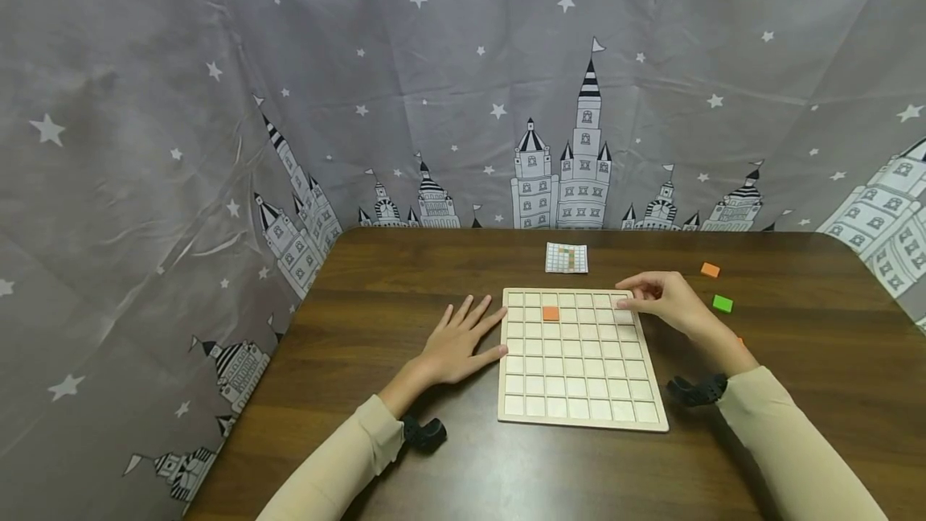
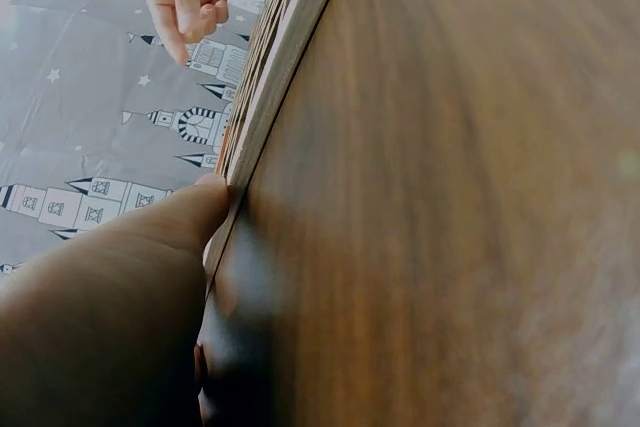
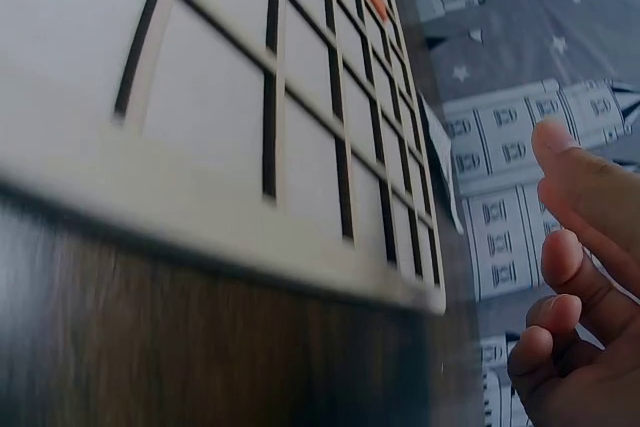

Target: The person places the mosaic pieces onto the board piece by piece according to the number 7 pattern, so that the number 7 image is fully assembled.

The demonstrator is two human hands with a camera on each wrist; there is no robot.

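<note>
A pale wooden grid board (image 1: 579, 423) lies on the table. One orange square tile (image 1: 551, 313) sits in a cell of its second row from the far side. My left hand (image 1: 456, 348) rests on the table at the board's left, fingers spread, with thumb and fingertips at its edge. In the left wrist view the left thumb (image 2: 150, 232) meets the board's side. My right hand (image 1: 669, 300) hovers around the far right corner of the board. Its fingers are loosely bent, and the right wrist view shows no tile between the fingertips (image 3: 565, 257).
A small printed grid card (image 1: 567, 258) lies behind the board. To the right are a loose orange tile (image 1: 710, 270) and a green tile (image 1: 723, 304). Another orange piece (image 1: 740, 340) is mostly hidden behind the right wrist. A grey castle-print curtain (image 1: 434, 63) hangs behind the table.
</note>
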